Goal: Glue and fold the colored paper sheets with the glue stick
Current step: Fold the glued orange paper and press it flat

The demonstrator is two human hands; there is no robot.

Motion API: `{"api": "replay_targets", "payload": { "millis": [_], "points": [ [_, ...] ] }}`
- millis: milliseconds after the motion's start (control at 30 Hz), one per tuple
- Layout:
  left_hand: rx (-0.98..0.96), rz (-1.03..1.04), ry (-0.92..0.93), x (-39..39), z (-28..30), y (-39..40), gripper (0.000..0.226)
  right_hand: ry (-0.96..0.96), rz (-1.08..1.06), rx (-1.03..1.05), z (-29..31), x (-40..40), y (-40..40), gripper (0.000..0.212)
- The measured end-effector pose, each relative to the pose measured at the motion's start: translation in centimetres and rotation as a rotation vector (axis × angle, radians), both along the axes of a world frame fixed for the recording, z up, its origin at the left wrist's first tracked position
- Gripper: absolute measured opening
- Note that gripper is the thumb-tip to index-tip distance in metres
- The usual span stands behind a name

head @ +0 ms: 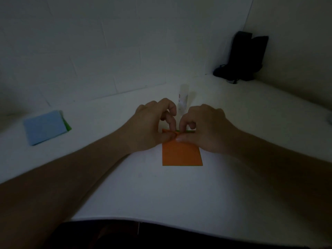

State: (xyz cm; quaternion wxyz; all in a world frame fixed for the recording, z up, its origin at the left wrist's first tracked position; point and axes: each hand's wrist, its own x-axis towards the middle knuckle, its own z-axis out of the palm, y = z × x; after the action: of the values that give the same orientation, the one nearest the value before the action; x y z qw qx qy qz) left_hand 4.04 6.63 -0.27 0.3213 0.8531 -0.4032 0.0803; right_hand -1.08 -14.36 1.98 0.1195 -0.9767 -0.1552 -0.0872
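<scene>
Folding is the step in hand. Orange paper (pixel 181 155) lies flat on the white table (pixel 161 194), straight in front of the person, and both hands meet at its far edge. The left hand (pixel 152 123) has its fingers curled, thumb and forefinger nipping the far edge of the sheet near its left corner. The right hand (pixel 203 126) is curled the same way, its thumb lying flat along the top of the sheet while the fingertips pinch the edge. A thin strip of green (pixel 186 131) shows just behind the orange edge under the right fingers; whether it is a second sheet glued beneath or the other face of the same paper is too dim to tell.

The glue stick (pixel 183 97) stands upright on the table just beyond the hands, touched by neither, so the gluing of this piece looks to be done or set aside for now. Well off to the left lies a small stack of spare sheets (pixel 45 127), light blue on top with green peeking out at its right side. A dark object (pixel 246 56) sits in the far right corner against the wall.

The next move probably calls for bringing the pinched far edge evenly toward the near edge, keeping the corners matched, then pressing the crease flat with the fingertips. The light is poor, so lining up the edges would need care.
</scene>
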Motion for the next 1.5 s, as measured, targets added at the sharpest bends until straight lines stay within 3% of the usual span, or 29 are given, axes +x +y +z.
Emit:
{"api": "replay_targets", "payload": {
  "millis": [200, 767, 1000, 1500],
  "points": [
    [-0.004, 0.062, 0.015, 0.0, 0.1, 0.1, 0.055, -0.05, -0.061, 0.151, -1.5, 0.2, -0.2, 0.027],
    [0.007, 0.125, 0.091, 0.0, 0.2, 0.4, 0.057, 0.025, -0.207, 0.135, -1.4, 0.3, -1.7, 0.03],
    [0.016, 0.113, 0.062, -0.2, 0.4, -0.4, 0.055, 0.025, -0.15, 0.218, -1.6, 0.6, -0.3, 0.029],
    [0.02, 0.189, 0.098, 0.4, 0.2, 0.2, 0.052, 0.038, -0.236, 0.208, -1.8, 1.2, -1.1, 0.03]
  ]
}}
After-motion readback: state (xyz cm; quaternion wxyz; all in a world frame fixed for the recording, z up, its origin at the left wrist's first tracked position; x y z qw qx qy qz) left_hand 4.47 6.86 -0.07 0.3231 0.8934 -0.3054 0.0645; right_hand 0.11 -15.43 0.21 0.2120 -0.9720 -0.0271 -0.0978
